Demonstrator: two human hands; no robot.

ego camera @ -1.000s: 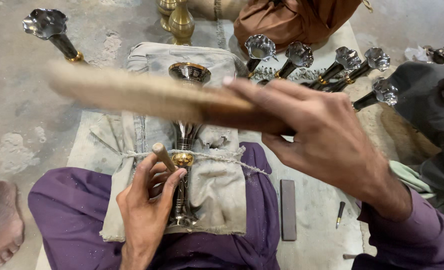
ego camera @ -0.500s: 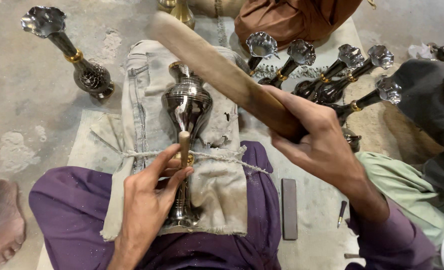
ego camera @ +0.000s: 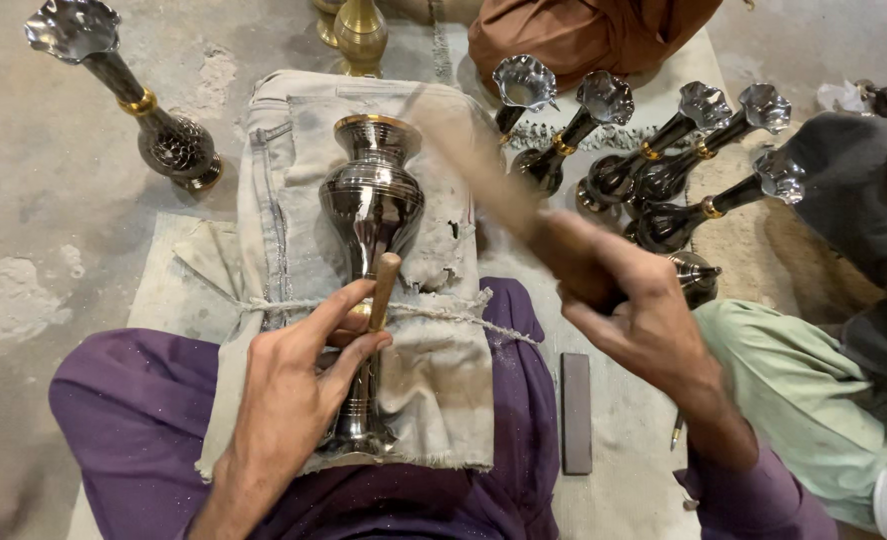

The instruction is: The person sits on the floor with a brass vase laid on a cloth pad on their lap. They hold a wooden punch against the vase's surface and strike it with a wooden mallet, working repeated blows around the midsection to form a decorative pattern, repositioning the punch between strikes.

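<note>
1. Lying across the lap on a pale cloth point(ego camera: 444, 400): one dark polished metal vase point(ego camera: 372, 205), banded, gold-rimmed.
2. Left hand point(ego camera: 289, 395), grip closed on one wooden-handled punch point(ego camera: 384, 290) set against the vase.
3. Right hand point(ego camera: 629, 310), grip closed on one wooden mallet point(ego camera: 484, 170), blurred.
4. Six finished fluted vases stand on the floor.

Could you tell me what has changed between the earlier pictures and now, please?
The right hand swung the long wooden stick from lying crosswise over the work down towards the right. The left hand kept the small wooden-handled punch against the dark polished metal vase on the grey cloth pad.
</note>
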